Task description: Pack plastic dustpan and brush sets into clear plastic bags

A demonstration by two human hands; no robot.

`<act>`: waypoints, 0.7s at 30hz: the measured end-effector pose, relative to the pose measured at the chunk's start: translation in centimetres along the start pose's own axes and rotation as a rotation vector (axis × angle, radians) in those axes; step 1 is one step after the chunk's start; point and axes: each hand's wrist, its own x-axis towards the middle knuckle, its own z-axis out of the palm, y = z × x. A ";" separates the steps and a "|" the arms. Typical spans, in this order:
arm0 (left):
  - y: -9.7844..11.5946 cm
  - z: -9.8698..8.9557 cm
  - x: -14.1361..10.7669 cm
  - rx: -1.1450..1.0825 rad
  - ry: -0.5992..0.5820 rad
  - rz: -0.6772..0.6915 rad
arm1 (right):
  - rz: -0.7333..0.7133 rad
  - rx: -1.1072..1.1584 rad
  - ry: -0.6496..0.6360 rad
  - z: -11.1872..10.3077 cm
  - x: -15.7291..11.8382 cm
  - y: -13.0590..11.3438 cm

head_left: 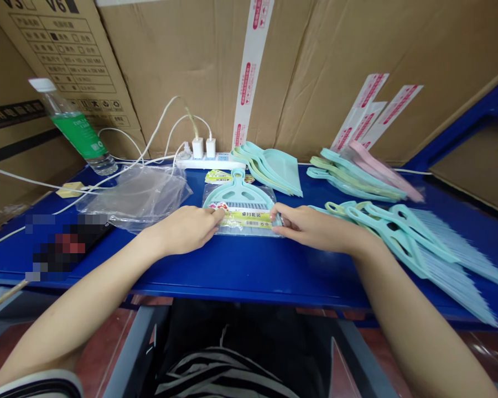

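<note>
Our left hand (185, 229) and right hand (315, 229) have their fingers (216, 216) clenched on opposite edges of a clear plastic bag holding a mint-green dustpan and brush (243, 218), lying flat mid-way along the blue metal table (249, 273).

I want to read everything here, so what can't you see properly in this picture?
In the head view:
- The dark object beside the plastic bag: blurred into blocks.
- The yellow label on the packaged dustpan: its ends are covered by the left hand and right hand.
- The green bottle label: small print too small to read.
</note>
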 end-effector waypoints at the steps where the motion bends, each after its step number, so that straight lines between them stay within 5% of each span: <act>1: 0.0 0.0 0.0 0.000 0.002 0.001 | 0.005 0.003 -0.003 0.0 0.0 0.0; 17: 0.1 -0.3 0.0 -0.002 -0.048 -0.024 | 0.004 0.054 -0.006 -0.2 0.1 -0.4; 21: 0.1 -0.2 0.1 0.004 -0.030 -0.016 | -0.069 0.015 0.131 0.5 0.3 0.4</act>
